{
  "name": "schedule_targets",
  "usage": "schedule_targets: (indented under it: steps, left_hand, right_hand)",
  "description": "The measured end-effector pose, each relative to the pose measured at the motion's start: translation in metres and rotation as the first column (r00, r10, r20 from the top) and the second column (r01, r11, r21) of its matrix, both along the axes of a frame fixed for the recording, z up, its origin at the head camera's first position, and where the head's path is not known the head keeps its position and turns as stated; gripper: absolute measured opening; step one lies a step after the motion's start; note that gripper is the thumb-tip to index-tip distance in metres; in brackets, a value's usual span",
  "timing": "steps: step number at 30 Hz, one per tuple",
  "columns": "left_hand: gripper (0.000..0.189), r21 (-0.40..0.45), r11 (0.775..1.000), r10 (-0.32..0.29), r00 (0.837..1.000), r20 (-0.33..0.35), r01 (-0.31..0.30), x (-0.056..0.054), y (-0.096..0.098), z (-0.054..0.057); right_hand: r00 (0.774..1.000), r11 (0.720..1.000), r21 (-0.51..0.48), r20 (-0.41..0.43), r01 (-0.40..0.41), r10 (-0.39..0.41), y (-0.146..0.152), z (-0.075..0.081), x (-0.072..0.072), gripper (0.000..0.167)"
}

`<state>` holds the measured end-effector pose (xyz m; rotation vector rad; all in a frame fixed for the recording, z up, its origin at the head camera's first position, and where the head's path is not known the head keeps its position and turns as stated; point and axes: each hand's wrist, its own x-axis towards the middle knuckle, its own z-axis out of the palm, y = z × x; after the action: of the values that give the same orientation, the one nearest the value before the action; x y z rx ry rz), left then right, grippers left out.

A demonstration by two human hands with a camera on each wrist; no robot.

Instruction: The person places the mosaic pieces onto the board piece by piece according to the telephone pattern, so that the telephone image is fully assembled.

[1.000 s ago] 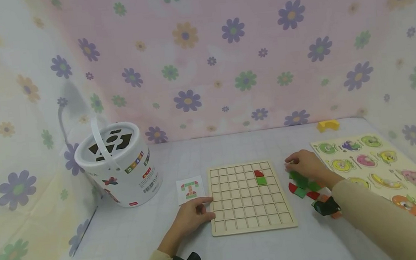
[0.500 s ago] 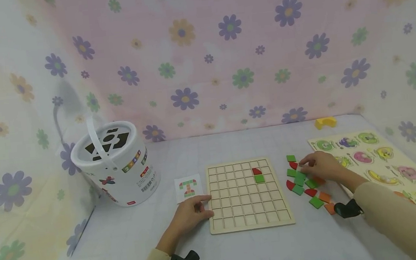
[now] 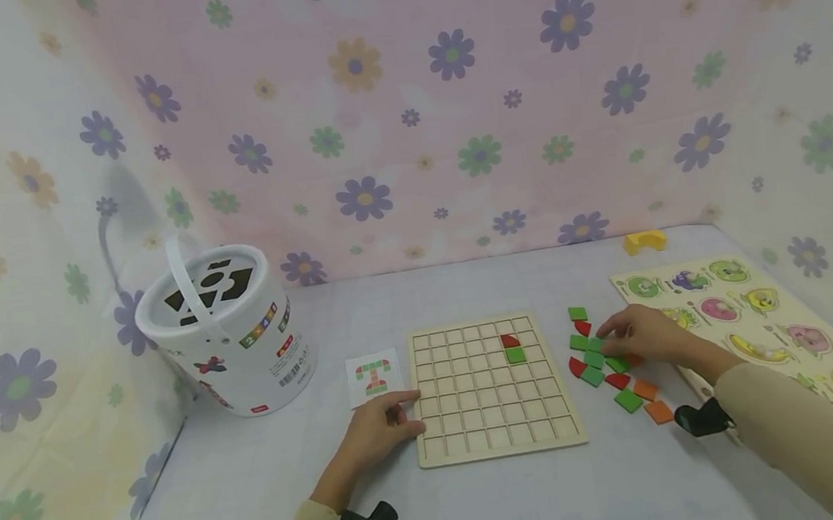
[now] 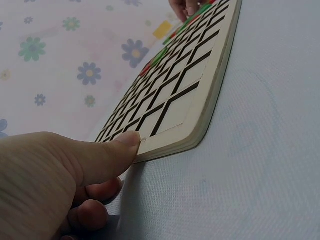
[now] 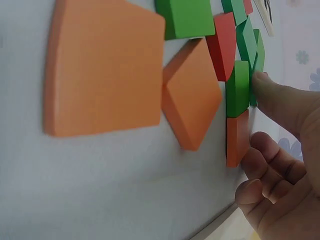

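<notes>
The left hand (image 3: pixel 381 426) rests at the grid board's (image 3: pixel 491 388) eight o'clock corner, thumb pressed on it, fingers loosely curled. At the board's three o'clock, the right hand (image 3: pixel 641 336), fingers bent, touches a green tile (image 3: pixel 617 364); crowded neighbours could get nudged and scatter.

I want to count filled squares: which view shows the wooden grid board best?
The head view: the whole grid board lies flat, showing one red and one green piece. The left wrist view shows only its edge at a steep angle beside the thumb; the right wrist view misses it.
</notes>
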<state>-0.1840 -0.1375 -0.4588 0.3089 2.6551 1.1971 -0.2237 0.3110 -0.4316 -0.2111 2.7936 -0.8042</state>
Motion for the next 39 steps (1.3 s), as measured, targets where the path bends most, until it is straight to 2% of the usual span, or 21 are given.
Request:
schedule_targets:
  steps: [8, 15, 24, 30, 39]
  left_hand:
    - [0.050, -0.017, 1.000, -0.012, 1.000, 0.002, 0.012, 0.003, -0.003, -0.004]
    - [0.048, 0.005, 0.999, -0.034, 0.999, -0.022, 0.034, 0.001, 0.001, 0.000]
    - [0.049, -0.001, 1.000, -0.025, 1.000, -0.018, 0.025, 0.001, 0.002, -0.001]
    - [0.049, -0.008, 1.000, -0.016, 1.000, -0.018, 0.016, 0.000, 0.001, -0.001]
    - [0.050, 0.000, 1.000, -0.009, 1.000, -0.011, 0.009, 0.000, 0.000, -0.002]
  right_hand:
    - [1.000, 1.000, 0.011, -0.004, 0.015, -0.015, 0.000, -0.008, 0.001, 0.039]
    - [0.999, 0.999, 0.038, -0.034, 0.018, -0.016, 0.006, -0.009, 0.001, 0.041]
    - [0.999, 0.999, -0.003, -0.010, 0.051, -0.051, 0.005, -0.008, -0.005, 0.042]
    - [0.998, 0.998, -0.001, -0.037, 0.057, -0.057, -0.001, -0.004, -0.009, 0.043]
    - [0.995, 1.000, 0.015, -0.104, 0.011, -0.009, -0.019, 0.000, -0.023, 0.036]
